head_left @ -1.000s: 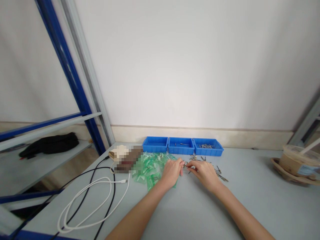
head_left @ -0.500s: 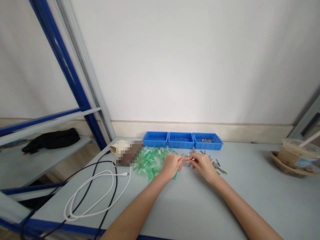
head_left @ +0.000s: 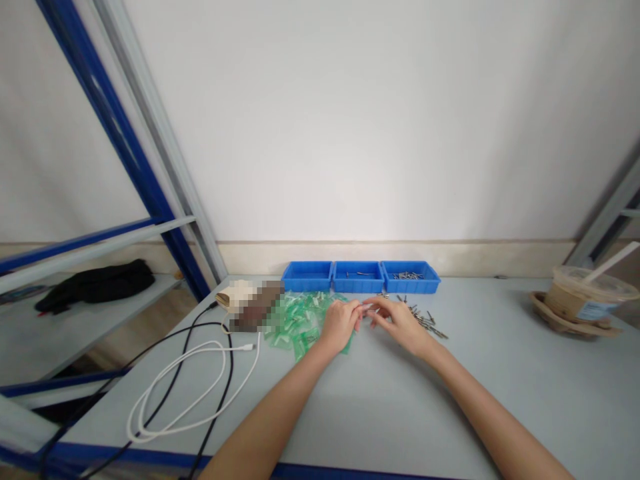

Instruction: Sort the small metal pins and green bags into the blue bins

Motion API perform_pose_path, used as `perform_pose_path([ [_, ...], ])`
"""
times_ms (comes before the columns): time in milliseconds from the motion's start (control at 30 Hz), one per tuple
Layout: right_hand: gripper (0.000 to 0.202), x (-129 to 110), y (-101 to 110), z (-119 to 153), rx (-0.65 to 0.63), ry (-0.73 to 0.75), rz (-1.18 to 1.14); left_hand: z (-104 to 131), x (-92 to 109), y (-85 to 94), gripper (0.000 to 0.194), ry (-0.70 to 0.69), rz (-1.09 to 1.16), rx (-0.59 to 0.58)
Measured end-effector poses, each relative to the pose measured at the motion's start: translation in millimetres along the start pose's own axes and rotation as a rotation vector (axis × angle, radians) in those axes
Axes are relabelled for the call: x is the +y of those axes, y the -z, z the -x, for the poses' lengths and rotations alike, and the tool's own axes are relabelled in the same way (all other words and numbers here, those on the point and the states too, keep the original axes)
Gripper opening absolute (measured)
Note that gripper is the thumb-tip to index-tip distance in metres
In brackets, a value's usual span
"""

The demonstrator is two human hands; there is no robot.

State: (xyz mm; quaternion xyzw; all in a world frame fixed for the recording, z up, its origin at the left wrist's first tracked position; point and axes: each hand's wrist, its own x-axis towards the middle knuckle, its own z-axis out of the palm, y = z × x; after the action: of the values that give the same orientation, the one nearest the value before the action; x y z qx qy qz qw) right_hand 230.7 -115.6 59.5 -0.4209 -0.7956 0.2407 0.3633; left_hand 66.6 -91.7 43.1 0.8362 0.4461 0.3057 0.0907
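Above the grey table, my left hand (head_left: pixel 341 325) and my right hand (head_left: pixel 400 325) meet at their fingertips. The left fingers are closed in a pinch. Bent right fingers close in from the other side, with thumb and index near each other. A small, thin, pale thing (head_left: pixel 367 308) shows between the hands, too small and covered to name. Under and beside the left hand spreads a pile of small green-tinted clear plastic bags (head_left: pixel 300 323). Beyond the right hand lie loose thin metal pieces (head_left: pixel 431 324), like short bits or pins.
Three blue bins (head_left: pixel 357 283) stand in a row at the back; the right one holds metal pieces (head_left: pixel 407 275). White cable (head_left: pixel 175 427) and black cables loop on the left, near a pixelated item (head_left: pixel 257 307). A lidded cup (head_left: pixel 583 297) sits in a carton holder at right.
The view has shifted slightly. Both hands moved a little away and left; the right fingers have loosened and curled, and the pale thing between the hands shows more.
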Motion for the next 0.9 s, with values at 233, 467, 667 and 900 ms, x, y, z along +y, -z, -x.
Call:
perform_pose_path([
  [233,0.027,-6.8,-3.1,4.0,0.089,-0.019,0.282,1.1,1.9,1.8,0.063,0.110,0.076,0.040],
  [467,0.047,-17.5,12.2,-63.7,0.169,-0.273,0.688,-3.3,-18.0,17.4,0.072,0.294,0.179,0.232],
  [667,0.023,-11.9,26.3,-61.2,0.041,-0.278,0.807,-1.9,-22.6,15.8,0.071,0.243,0.169,0.148],
  [900,0.009,14.0,15.0,-3.3,-0.220,-0.086,0.736,1.7,-7.1,8.4,0.058,0.053,0.011,-0.062],
])
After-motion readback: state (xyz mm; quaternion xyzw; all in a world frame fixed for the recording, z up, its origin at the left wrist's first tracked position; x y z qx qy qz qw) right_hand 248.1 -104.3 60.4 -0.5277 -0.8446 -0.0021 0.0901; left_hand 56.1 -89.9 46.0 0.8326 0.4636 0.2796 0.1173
